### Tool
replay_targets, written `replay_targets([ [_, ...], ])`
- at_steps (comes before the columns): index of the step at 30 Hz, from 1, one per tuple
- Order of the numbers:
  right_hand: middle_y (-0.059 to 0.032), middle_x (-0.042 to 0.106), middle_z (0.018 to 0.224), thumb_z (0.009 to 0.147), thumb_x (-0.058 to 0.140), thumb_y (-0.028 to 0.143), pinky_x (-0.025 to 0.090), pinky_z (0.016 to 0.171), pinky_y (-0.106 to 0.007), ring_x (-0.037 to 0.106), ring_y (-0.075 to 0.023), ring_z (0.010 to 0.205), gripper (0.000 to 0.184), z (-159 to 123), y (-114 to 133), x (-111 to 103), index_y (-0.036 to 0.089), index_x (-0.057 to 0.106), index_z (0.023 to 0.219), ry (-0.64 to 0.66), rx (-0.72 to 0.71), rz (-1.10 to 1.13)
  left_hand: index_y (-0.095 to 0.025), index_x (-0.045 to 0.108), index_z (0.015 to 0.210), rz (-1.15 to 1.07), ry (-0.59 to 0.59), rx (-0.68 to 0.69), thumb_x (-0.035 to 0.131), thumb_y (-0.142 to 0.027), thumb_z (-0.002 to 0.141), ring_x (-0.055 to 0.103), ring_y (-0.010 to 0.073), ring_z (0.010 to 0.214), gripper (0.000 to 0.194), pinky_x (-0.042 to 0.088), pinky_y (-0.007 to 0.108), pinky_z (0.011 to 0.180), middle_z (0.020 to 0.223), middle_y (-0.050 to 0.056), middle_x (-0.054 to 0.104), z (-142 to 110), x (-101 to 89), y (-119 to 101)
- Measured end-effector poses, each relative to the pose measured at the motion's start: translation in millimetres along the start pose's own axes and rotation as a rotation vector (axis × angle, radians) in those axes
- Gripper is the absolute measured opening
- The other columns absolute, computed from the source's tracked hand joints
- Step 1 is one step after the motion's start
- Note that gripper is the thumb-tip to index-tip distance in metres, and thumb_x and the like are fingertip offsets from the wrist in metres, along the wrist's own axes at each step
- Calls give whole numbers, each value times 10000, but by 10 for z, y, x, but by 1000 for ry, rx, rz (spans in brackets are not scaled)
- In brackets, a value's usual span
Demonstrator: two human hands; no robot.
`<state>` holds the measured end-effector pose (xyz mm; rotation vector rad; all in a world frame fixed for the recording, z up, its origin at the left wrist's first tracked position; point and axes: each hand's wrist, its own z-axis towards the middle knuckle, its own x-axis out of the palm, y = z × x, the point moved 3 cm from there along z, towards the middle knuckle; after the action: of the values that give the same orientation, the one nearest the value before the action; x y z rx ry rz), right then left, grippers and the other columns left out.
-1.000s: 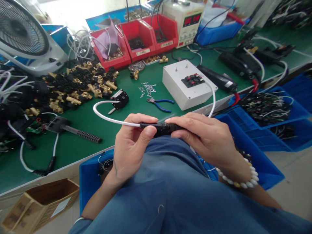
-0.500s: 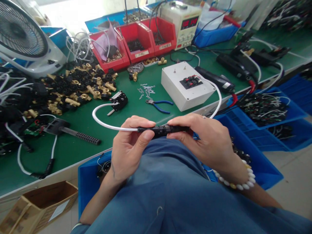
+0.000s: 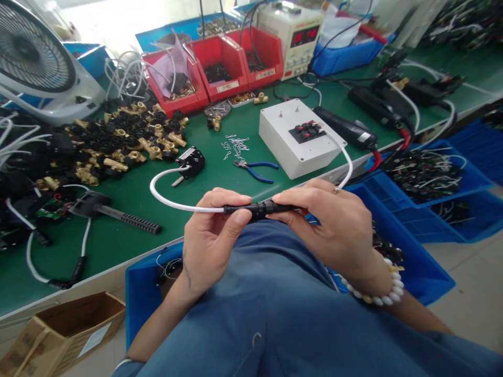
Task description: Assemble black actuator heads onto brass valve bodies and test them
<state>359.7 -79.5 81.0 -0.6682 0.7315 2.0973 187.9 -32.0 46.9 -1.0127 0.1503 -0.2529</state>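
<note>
The left hand [image 3: 208,241] has its grip closed, thumb and fingers pinching the left end of a black connector [image 3: 257,210]. The right hand [image 3: 334,225] pinches the connector's right part in its grip. The connector lies level between the hands, just off the near edge of the green table [image 3: 220,183].

From its left end a white cable [image 3: 163,196] loops to a black module [image 3: 192,162] on the table. A second white cable [image 3: 348,157] runs from a pale box [image 3: 302,139] down behind the right hand; it probably meets the connector there, though the fingers hide the spot.

Left of the box are blue-handled pliers [image 3: 259,171], with small metal clips [image 3: 238,146] just beyond. Brass fittings [image 3: 151,149] are heaped farther left. At the far side stand red bins [image 3: 220,91], with a power supply [image 3: 293,44] to their right.
</note>
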Motion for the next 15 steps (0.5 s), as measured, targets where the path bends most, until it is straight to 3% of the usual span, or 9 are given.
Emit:
replay_targets([
  [5, 12, 719, 845, 960, 672, 243, 495, 701, -218, 658, -115, 736, 58, 21, 20, 46, 186, 670, 948, 44, 87, 37, -229, 685, 1017, 70, -63, 75, 677, -247, 954, 637, 118, 851, 67, 553, 220, 730, 935, 2, 657, 9, 21, -2],
  [7, 7, 721, 843, 943, 690, 228, 482, 681, -230, 676, -134, 750, 52, 19, -36, 71, 178, 677, 948, 167, 122, 50, -225, 674, 989, 98, -44, 36, 667, -251, 958, 642, 108, 830, 40, 548, 205, 719, 912, -8, 658, 13, 27, 25],
  [8, 3, 724, 846, 923, 709, 216, 476, 662, -239, 683, -148, 749, 61, 12, -78, 91, 174, 686, 962, 287, 120, 46, -224, 671, 973, 124, 3, -11, 665, -249, 959, 648, 102, 821, 29, 544, 196, 722, 900, -15, 664, 11, 35, 47],
  [10, -5, 730, 853, 867, 759, 213, 471, 636, -254, 693, -177, 750, 130, -11, -186, 132, 175, 713, 983, 584, 59, 51, -225, 676, 986, 190, 214, -137, 665, -250, 960, 672, 103, 848, 37, 545, 195, 763, 917, -21, 697, -18, 60, 108],
  [12, -14, 742, 915, 849, 774, 256, 499, 661, -261, 706, -189, 803, 209, 6, -342, 142, 184, 734, 1041, 772, -3, 108, -234, 681, 1097, 274, 547, -238, 672, -292, 956, 700, 147, 982, 153, 559, 240, 870, 1050, 4, 736, -105, 72, 172],
  [13, -20, 746, 964, 862, 759, 293, 520, 702, -267, 711, -192, 854, 237, 54, -447, 134, 189, 737, 1073, 773, 1, 139, -240, 669, 1172, 324, 707, -270, 668, -330, 957, 697, 180, 1065, 234, 560, 279, 932, 1144, 25, 734, -166, 53, 202],
  [15, -35, 744, 1043, 904, 697, 367, 547, 800, -297, 707, -198, 941, 284, 232, -720, 106, 185, 734, 1118, 604, 82, 153, -260, 623, 1293, 438, 915, -299, 641, -410, 962, 671, 238, 1180, 364, 546, 351, 1015, 1290, 58, 695, -279, -55, 258],
])
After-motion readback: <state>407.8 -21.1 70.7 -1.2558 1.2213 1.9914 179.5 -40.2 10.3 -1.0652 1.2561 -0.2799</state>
